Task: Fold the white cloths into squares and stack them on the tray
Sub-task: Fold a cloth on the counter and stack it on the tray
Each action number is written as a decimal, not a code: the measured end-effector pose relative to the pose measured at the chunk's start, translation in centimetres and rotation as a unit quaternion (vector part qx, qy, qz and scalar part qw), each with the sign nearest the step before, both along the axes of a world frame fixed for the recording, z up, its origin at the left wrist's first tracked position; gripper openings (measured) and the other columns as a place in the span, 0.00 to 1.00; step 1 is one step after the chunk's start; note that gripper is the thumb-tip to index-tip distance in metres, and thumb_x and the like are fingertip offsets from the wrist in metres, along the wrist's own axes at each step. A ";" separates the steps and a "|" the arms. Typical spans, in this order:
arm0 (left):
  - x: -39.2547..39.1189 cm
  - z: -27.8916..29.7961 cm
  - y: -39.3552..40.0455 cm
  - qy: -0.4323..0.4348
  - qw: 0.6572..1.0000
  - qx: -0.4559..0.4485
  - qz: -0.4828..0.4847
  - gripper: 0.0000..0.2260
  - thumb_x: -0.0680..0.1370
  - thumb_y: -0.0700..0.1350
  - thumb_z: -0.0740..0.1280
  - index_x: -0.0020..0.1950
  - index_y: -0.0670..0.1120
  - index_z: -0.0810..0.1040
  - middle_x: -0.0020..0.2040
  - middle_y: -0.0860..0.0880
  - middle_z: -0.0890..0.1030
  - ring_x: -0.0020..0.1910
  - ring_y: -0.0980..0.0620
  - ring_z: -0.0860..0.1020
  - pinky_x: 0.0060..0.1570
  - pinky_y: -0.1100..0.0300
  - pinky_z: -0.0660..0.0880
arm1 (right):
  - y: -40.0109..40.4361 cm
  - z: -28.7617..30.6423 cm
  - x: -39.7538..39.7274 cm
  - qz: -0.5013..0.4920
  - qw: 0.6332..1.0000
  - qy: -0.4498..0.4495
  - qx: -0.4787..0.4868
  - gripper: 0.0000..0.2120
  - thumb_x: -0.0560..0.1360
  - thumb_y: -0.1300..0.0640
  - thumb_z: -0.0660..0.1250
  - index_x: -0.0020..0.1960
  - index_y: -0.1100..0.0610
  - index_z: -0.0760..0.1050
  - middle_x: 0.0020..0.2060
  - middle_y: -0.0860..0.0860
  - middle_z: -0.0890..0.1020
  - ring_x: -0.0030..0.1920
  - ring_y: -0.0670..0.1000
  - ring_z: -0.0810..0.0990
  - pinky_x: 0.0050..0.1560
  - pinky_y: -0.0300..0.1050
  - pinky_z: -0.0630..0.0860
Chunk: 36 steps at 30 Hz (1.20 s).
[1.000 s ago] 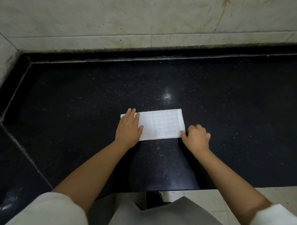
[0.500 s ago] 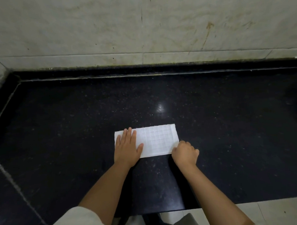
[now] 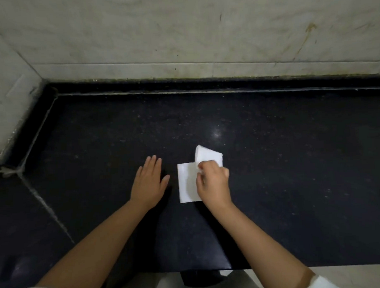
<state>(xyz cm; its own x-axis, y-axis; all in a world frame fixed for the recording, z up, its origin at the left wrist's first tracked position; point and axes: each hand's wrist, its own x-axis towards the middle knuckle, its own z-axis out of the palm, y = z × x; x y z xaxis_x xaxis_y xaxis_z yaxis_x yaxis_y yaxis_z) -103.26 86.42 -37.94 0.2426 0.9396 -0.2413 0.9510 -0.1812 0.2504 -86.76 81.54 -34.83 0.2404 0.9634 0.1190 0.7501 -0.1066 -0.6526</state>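
Observation:
A white cloth [image 3: 187, 182] lies on the black stone counter [image 3: 282, 162] near its front edge. My right hand [image 3: 213, 183] pinches the cloth's right end, which is lifted and bent over toward the left; a raised flap [image 3: 209, 157] sticks up behind my knuckles. My left hand [image 3: 148, 183] rests flat on the bare counter just left of the cloth, fingers straight, apart from the cloth. No tray is in view.
A pale marble wall [image 3: 202, 35] runs along the back and the left side of the counter. A seam [image 3: 47, 207] crosses the counter at the left. The counter's front edge [image 3: 318, 265] lies close to my body.
My right hand has picked up the cloth's right end and carried it over to the left. My left hand has come off the cloth onto the counter beside it.

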 end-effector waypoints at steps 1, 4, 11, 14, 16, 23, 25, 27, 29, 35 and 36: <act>-1.2 -0.3 -0.2 -0.006 1.000 -0.007 0.011 0.27 0.82 0.52 0.52 0.76 0.41 0.49 0.78 0.45 0.49 0.77 0.49 0.46 0.75 0.53 0.48 | 0.0 -1.1 -1.2 0.028 0.999 -0.023 -0.007 0.08 0.71 0.70 0.60 0.43 0.63 0.77 0.39 0.55 0.80 0.40 0.57 0.77 0.47 0.39 0.58; -3.9 -1.1 -0.8 -0.011 0.999 -0.027 0.027 0.27 0.82 0.51 0.52 0.76 0.40 0.48 0.78 0.44 0.49 0.77 0.48 0.46 0.75 0.53 0.48 | -0.9 -4.8 -3.4 0.109 0.988 -0.108 -0.002 0.10 0.60 0.71 0.69 0.34 0.57 0.75 0.31 0.49 0.77 0.30 0.51 0.77 0.41 0.37 0.50; -5.6 -2.2 -1.3 0.008 0.999 -0.032 0.009 0.27 0.82 0.52 0.50 0.76 0.41 0.47 0.78 0.45 0.49 0.77 0.50 0.45 0.75 0.53 0.45 | -1.1 -6.1 -3.0 0.127 0.980 -0.146 0.048 0.10 0.66 0.64 0.58 0.33 0.55 0.77 0.28 0.47 0.77 0.32 0.47 0.74 0.43 0.40 0.57; -5.5 -2.6 -1.2 0.010 1.000 -0.027 -0.005 0.27 0.82 0.53 0.47 0.76 0.41 0.47 0.78 0.46 0.48 0.77 0.50 0.45 0.75 0.53 0.44 | -1.2 -5.5 -2.0 0.134 0.976 -0.144 0.089 0.12 0.66 0.63 0.55 0.36 0.56 0.77 0.31 0.47 0.78 0.34 0.46 0.72 0.45 0.39 0.60; -5.6 -2.8 -1.1 0.020 0.999 -0.026 -0.013 0.28 0.81 0.56 0.44 0.76 0.42 0.47 0.78 0.46 0.49 0.77 0.50 0.45 0.75 0.53 0.43 | -1.6 -5.4 -1.7 0.164 0.970 -0.145 0.104 0.11 0.66 0.63 0.56 0.36 0.57 0.77 0.32 0.48 0.78 0.36 0.46 0.70 0.45 0.38 0.60; -5.5 -2.9 -0.9 0.033 0.999 -0.021 -0.024 0.27 0.82 0.54 0.48 0.76 0.42 0.46 0.78 0.46 0.47 0.77 0.50 0.44 0.75 0.52 0.43 | -3.0 -6.6 -2.7 0.198 0.965 -0.173 0.023 0.15 0.65 0.61 0.55 0.42 0.53 0.80 0.36 0.46 0.79 0.36 0.45 0.74 0.44 0.34 0.63; -5.4 -2.8 -0.9 0.025 0.999 -0.015 -0.027 0.27 0.82 0.53 0.50 0.76 0.42 0.47 0.78 0.46 0.48 0.77 0.50 0.45 0.75 0.51 0.43 | -3.2 -6.3 -2.3 0.197 0.965 -0.171 0.031 0.15 0.65 0.59 0.58 0.50 0.53 0.75 0.39 0.47 0.81 0.42 0.44 0.70 0.47 0.35 0.64; -5.1 -2.8 -1.1 -0.007 0.999 -0.007 -0.039 0.26 0.81 0.52 0.52 0.76 0.42 0.51 0.77 0.45 0.52 0.77 0.49 0.48 0.75 0.50 0.46 | -3.7 -6.0 -1.1 0.185 0.967 -0.171 0.039 0.18 0.66 0.56 0.59 0.55 0.53 0.70 0.43 0.49 0.82 0.47 0.44 0.70 0.52 0.37 0.64; -4.4 -2.4 -1.5 -0.054 0.996 0.021 -0.070 0.24 0.80 0.51 0.55 0.72 0.39 0.63 0.73 0.42 0.65 0.73 0.44 0.63 0.71 0.49 0.60 | -4.1 -5.7 0.4 0.162 0.970 -0.177 0.042 0.17 0.66 0.54 0.58 0.55 0.54 0.70 0.43 0.51 0.82 0.49 0.45 0.70 0.53 0.41 0.63; -0.1 -1.0 -0.2 -0.160 0.987 0.010 -0.026 0.20 0.80 0.48 0.58 0.69 0.40 0.69 0.63 0.44 0.74 0.63 0.45 0.71 0.61 0.54 0.70 | -4.2 -5.3 2.8 0.101 0.966 -0.234 0.043 0.11 0.65 0.59 0.61 0.42 0.57 0.80 0.39 0.50 0.82 0.45 0.46 0.75 0.49 0.45 0.71; 0.5 -1.1 0.6 -0.164 0.986 0.001 0.000 0.20 0.80 0.48 0.58 0.70 0.42 0.67 0.65 0.45 0.71 0.66 0.46 0.68 0.63 0.56 0.68 | -3.9 -5.2 2.9 0.089 0.965 -0.246 0.031 0.09 0.63 0.61 0.64 0.41 0.57 0.81 0.38 0.49 0.82 0.44 0.48 0.78 0.47 0.46 0.72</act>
<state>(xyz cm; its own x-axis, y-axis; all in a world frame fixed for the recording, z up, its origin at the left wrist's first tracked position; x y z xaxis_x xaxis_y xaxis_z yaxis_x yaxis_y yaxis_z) -102.72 87.04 -39.04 0.3081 0.9398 -0.1476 0.8186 -0.1828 0.5445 -83.87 77.66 -40.02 -0.0284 0.9713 0.2360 0.9737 0.0802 -0.2130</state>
